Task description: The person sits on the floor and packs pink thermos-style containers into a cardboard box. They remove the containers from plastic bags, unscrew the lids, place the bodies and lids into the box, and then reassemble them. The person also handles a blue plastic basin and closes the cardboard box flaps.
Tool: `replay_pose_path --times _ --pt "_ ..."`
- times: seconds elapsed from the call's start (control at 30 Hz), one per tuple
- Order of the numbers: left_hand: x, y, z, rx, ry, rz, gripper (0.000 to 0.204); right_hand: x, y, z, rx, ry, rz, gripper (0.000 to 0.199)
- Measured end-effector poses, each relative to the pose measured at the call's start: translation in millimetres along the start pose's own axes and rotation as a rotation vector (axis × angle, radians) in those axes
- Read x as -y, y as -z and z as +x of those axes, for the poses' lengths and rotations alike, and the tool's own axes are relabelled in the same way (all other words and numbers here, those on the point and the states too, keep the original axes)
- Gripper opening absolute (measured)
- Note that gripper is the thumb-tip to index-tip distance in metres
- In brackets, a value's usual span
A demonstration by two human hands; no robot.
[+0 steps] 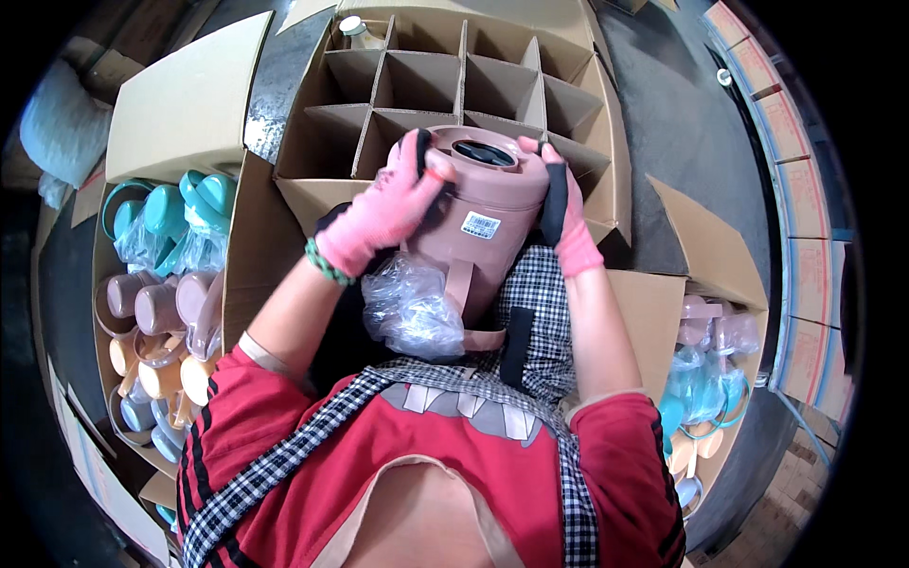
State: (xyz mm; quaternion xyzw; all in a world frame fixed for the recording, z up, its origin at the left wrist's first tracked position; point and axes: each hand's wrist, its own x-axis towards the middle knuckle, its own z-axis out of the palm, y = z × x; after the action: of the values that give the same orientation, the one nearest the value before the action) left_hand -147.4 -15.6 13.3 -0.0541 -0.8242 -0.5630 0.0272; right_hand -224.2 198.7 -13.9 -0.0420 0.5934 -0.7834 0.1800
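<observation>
A large dusty-pink lidded jug (478, 222) rests upside-tilted in my lap, its round lid end with a dark centre facing up and away. A white label is stuck on its side, and a pink handle runs down toward me. My left hand (393, 204), in a pink glove with dark finger parts, grips the jug's left side near the lid. On the opposite side my right hand (565, 204), gloved alike, clasps the lid's edge. A crumpled clear plastic bag (414, 308) hangs at the jug's lower left, below my left hand.
A divided cardboard box (606, 189) stands just ahead, with a white-capped bottle (358, 33) in its far left cell. An open carton (241, 246) of teal, pink and orange cups is at left; another carton (644, 303) with similar parts is at right. Stacked boxes (805, 251) line the far right.
</observation>
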Motion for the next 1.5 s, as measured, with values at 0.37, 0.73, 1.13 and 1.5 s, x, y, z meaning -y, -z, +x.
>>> replay_pose_path --times 0.37,0.73,1.13,1.5 --pt "30 6 42 0.033 0.211 -0.466 0.044 8 -20 2 -0.016 -0.117 0.085 0.053" --pt "56 11 46 0.051 0.212 -0.715 0.037 -1 -14 6 0.044 -0.007 -0.088 0.047" --pt "46 23 42 0.088 0.147 -0.538 0.036 1 -14 -1 -0.063 0.008 -0.258 0.048" --pt "29 18 44 0.183 0.241 -0.736 0.053 20 -39 -28 -0.051 0.160 -0.195 0.059"
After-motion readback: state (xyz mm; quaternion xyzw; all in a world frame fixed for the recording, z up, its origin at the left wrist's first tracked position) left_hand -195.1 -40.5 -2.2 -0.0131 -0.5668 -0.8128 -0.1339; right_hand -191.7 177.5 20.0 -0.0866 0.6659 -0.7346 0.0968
